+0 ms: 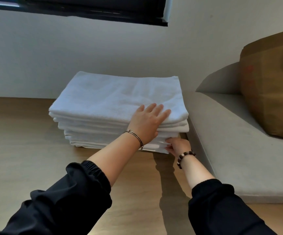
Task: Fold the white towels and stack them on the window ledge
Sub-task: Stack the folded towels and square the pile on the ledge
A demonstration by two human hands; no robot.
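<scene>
Towels [117,99] sit stacked near box [271,85] with blurred red marking.

sleeves [69,192]: black, elastic-gathered cuffs | left wrist: thin metal bangle [136,138] | right wrist: dark-and-pale bead bracelet [185,158]

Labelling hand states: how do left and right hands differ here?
Left hand lies flat on top of the towel stack, fingers straight; right hand pinches lower layers at its near right corner. Left wrist wears a metal bangle, right a beaded bracelet. Both touch the stack.
</scene>
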